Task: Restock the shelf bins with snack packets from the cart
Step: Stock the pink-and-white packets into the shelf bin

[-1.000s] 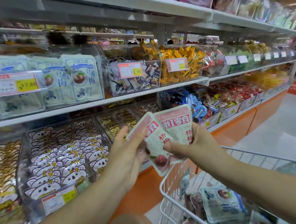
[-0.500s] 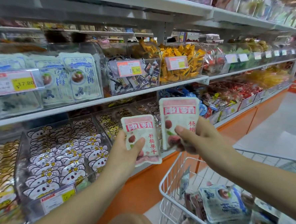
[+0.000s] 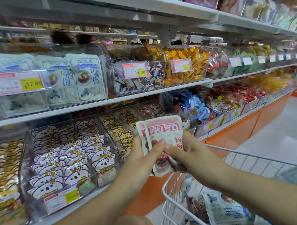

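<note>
Two pink packets (image 3: 163, 130) sit overlapped just above the cart (image 3: 167, 188)'s left rim, the left hand (image 3: 141, 159) pinching them with its thumb across the front and the right hand (image 3: 185, 153) pinching their right edge, so both grips are on one loose stack. If either grip eases unevenly, the rear packet could slide out and drop to the floor (image 3: 282, 129) left of the cart. No shelf bin (image 3: 68, 159) left of the cart shows matching pink stock, so a wrong-bin drop is a risk too.
</note>
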{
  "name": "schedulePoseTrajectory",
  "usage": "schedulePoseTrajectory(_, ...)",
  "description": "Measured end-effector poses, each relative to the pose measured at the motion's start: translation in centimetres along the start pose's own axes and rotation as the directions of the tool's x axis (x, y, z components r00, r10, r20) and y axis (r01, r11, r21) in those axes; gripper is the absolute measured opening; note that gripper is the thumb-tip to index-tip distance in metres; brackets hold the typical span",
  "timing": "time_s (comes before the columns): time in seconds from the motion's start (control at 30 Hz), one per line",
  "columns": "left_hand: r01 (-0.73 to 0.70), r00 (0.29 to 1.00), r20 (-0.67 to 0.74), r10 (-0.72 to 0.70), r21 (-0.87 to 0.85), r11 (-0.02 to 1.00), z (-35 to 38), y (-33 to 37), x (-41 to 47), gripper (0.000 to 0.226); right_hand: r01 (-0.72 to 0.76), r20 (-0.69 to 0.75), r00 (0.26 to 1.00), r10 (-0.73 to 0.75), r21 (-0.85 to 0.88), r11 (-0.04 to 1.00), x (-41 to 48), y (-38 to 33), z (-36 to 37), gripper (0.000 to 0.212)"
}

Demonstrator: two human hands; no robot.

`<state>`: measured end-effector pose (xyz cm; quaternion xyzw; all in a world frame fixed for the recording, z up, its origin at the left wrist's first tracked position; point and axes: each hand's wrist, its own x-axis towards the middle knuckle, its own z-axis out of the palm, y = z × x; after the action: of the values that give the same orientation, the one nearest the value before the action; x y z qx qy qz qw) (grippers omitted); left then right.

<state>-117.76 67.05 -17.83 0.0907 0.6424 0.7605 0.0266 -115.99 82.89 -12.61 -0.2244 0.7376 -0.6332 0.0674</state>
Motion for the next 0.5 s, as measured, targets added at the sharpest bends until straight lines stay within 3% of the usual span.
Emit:
schedulePoseTrajectory(0.2,0.008,0.998,-0.054,-0.015,-0.134,0.991,0.7,0.5,-0.2,0.054,-0.024,0.021,0.999,0.026,-0.083,0.996,-0.2,0.4,0.8,0.024)
schedulePoseTrajectory(0.27,-0.005,0.995,-0.101,-0.007,-0.126,0.992,0.7,0.5,-0.1,0.045,-0.084,0.042,0.995,0.088,-0.082,0.993,-0.1,0.0,0.7,0.03)
schedulePoseTrajectory(0.37,-0.034,0.989,-0.144,0.02,-0.099,0.994,0.6,0.7,-0.2,0.032,-0.128,-0.032,0.992,0.124,-0.222,0.967,-0.1,0.0,0.0,0.048)
schedulePoseTrajectory(0.5,-0.108,0.979,-0.177,0.106,-0.002,0.994,0.4,1.0,-0.5,0.028,-0.135,-0.11,0.988,0.111,-0.244,0.96,-0.1,0.5,-0.2,0.049)
